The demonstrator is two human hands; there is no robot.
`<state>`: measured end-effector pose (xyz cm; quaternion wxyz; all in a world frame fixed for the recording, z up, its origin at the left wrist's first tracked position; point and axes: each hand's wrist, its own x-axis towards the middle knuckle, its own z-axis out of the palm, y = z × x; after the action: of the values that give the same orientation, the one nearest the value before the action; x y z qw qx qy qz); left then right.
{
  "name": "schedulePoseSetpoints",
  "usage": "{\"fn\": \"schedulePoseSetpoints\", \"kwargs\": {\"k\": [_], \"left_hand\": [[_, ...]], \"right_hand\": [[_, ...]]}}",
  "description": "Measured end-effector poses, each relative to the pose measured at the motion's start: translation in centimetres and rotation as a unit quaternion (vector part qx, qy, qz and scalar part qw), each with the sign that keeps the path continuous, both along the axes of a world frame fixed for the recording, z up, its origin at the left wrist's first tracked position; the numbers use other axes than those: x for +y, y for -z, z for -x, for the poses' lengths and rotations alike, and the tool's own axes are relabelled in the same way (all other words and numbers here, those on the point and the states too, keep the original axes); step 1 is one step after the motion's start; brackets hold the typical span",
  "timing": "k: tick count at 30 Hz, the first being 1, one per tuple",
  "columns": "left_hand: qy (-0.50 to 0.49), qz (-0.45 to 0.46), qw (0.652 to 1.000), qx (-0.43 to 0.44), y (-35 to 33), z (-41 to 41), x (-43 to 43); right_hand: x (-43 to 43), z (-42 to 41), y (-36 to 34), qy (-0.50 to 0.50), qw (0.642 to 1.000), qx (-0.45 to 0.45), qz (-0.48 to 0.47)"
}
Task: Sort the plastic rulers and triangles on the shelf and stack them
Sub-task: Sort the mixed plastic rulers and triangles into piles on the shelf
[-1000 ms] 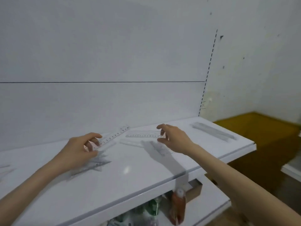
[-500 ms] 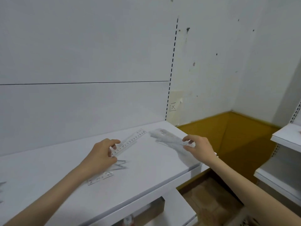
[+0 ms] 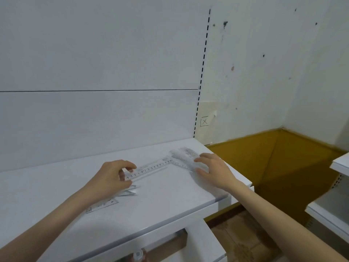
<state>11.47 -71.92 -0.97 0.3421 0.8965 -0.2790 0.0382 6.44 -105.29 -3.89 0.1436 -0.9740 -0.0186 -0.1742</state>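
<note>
Bottle cap (image 3: 138,255) is showing at 6 o'clock, low in frame, under the white shelf (image 3: 170,201). On the shelf top a short clear ruler (image 3: 103,204) is lying flat at 7 o'clock from the left hand (image 3: 113,178), partly hidden by the forearm. Some clear triangles (image 3: 129,191) are lying at 5 o'clock from that hand, overlapping; count not readable. The left hand is curling its fingers and pinching the near end of a long clear ruler (image 3: 151,167) between thumb and fingertips. That ruler is running toward 2 o'clock, its far end reaching the ruler pile (image 3: 184,154); touching or not, can't tell. The right hand (image 3: 214,171) is sitting at 3 o'clock from the left one, fingers nearly straight and spread, fingertips resting on the pile's near end, thumb apart below. The pile is lying near the shelf's right back corner, blurred. A boxed X mark (image 3: 204,121) is sitting on the wall (image 3: 264,91) at 12 o'clock from the pile.
</note>
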Motion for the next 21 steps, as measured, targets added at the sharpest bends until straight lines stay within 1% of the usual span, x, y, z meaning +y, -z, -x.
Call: {"fn": "schedulePoseSetpoints", "kwargs": {"k": [3,6,9,11,13,14,16,18,19,21], "left_hand": [[0.045,0.008,0.999,0.011,-0.4,0.7,-1.6],[0.114,0.020,0.993,0.012,-1.0,1.4,-3.3],[0.143,0.028,0.989,0.008,-1.5,1.4,-4.6],[0.138,0.027,0.990,0.003,-1.4,1.0,-4.9],[0.115,0.004,0.993,-0.030,-1.1,0.4,-4.6],[0.097,-0.015,0.994,-0.051,-0.8,-0.1,-4.2],[0.064,-0.030,0.996,-0.061,0.0,-1.0,-3.0],[0.045,-0.024,0.997,-0.051,0.5,-1.4,-1.7],[0.040,-0.027,0.998,-0.050,0.5,-1.3,-1.2],[0.025,-0.040,0.998,-0.049,0.5,-1.2,-0.4]], "right_hand": [[1.2,1.0,-1.6,-0.086,0.995,-0.051,-0.002],[2.5,1.8,-2.5,-0.186,0.978,-0.072,0.056],[2.9,2.3,-2.8,-0.240,0.967,-0.063,0.049],[2.3,2.6,-2.6,-0.246,0.967,-0.063,0.020],[1.0,2.4,-2.1,-0.210,0.976,-0.061,-0.015],[0.2,2.1,-1.8,-0.173,0.982,-0.064,-0.025],[-1.4,1.2,-1.0,-0.067,0.996,-0.055,-0.036],[-2.4,0.1,-0.1,0.023,0.998,-0.021,-0.049],[-2.7,-0.6,0.2,0.047,0.997,-0.006,-0.054],[-2.7,-1.6,0.7,0.064,0.996,0.017,-0.053]]}}
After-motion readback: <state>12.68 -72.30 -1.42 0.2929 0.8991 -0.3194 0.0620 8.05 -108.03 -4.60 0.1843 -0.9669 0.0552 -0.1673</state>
